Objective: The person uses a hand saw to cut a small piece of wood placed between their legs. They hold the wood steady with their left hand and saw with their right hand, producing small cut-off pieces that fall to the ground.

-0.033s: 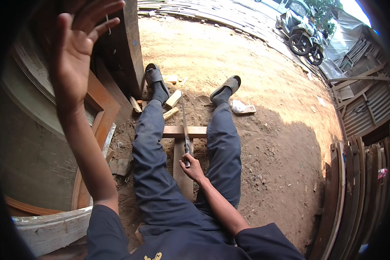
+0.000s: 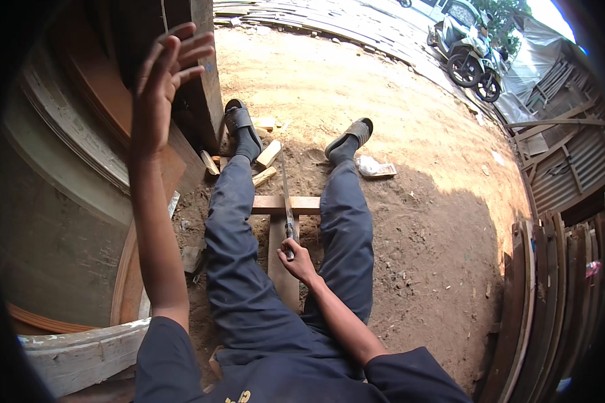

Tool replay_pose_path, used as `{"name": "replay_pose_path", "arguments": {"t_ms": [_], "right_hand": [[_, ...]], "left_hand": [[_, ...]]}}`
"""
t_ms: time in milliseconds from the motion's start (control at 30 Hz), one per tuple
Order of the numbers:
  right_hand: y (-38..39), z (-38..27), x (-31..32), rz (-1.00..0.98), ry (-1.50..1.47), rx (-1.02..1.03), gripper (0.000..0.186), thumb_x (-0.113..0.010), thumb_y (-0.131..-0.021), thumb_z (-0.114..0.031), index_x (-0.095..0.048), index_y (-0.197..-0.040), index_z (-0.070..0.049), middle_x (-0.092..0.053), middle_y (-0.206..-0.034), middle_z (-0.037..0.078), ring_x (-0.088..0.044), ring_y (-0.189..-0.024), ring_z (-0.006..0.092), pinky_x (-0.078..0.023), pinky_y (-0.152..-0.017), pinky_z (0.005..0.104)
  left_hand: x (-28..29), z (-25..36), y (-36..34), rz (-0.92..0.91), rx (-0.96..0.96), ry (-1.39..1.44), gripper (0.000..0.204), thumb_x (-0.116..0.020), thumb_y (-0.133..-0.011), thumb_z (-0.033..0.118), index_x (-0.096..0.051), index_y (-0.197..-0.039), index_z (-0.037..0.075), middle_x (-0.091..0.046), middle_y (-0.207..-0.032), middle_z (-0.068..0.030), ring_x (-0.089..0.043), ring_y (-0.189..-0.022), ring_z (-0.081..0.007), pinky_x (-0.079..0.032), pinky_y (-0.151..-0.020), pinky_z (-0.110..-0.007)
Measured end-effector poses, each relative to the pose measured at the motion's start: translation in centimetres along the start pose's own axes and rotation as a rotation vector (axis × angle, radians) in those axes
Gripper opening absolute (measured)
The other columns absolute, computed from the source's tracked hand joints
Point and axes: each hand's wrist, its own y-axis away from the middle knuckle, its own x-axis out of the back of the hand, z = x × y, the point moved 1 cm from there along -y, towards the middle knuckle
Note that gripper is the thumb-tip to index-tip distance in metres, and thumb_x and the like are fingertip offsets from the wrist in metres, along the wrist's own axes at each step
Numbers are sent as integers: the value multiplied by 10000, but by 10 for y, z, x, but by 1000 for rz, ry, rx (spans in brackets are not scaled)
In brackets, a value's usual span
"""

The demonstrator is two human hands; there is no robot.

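Observation:
My left hand (image 2: 158,101) is raised at the upper left with its fingers spread and nothing in it. Low between my legs, my right hand (image 2: 298,260) is closed around the handle of a handsaw (image 2: 287,185), whose long thin blade shows nearly edge-on and points away from me. The blade lies across a wooden crosspiece (image 2: 306,205) set between my shins; I cannot tell whether it has cut in. A lengthwise board (image 2: 282,279) runs from under the crosspiece toward me.
Several wood offcuts (image 2: 269,154) lie by my left foot, and a small block with white plastic (image 2: 376,167) by my right. Curved wooden frames (image 2: 128,275) and a post (image 2: 207,74) stand left. Planks (image 2: 517,289) stack at right; motorbikes (image 2: 465,57) park far off.
My raised left hand has moved right and slightly down, its fingers still apart. My right hand and the handsaw have hardly moved.

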Motion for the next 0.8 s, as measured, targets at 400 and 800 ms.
{"name": "replay_pose_path", "arguments": {"t_ms": [400, 800], "right_hand": [[-4, -2, 9, -49, 31, -45, 186, -650, -863, -146, -532, -974, -54, -611, -775, 174, -625, -718, 345, -487, -676, 389], [-8, -13, -1, -74, 23, -27, 170, -637, -864, -129, -533, -970, -47, -614, -784, 176, -627, -725, 342, -493, -694, 388]], "left_hand": [[-76, -272, 217, -642, 1112, -1281, 1071, -732, -673, 642, -272, -1489, 122, -224, -1535, -241, -372, -1339, -431, -403, -1008, -578], [-50, -280, 232, -727, 1043, -1367, 1005, -726, -727, 510, -233, -1513, 122, -211, -1552, -227, -355, -1344, -452, -374, -1029, -577]]}}
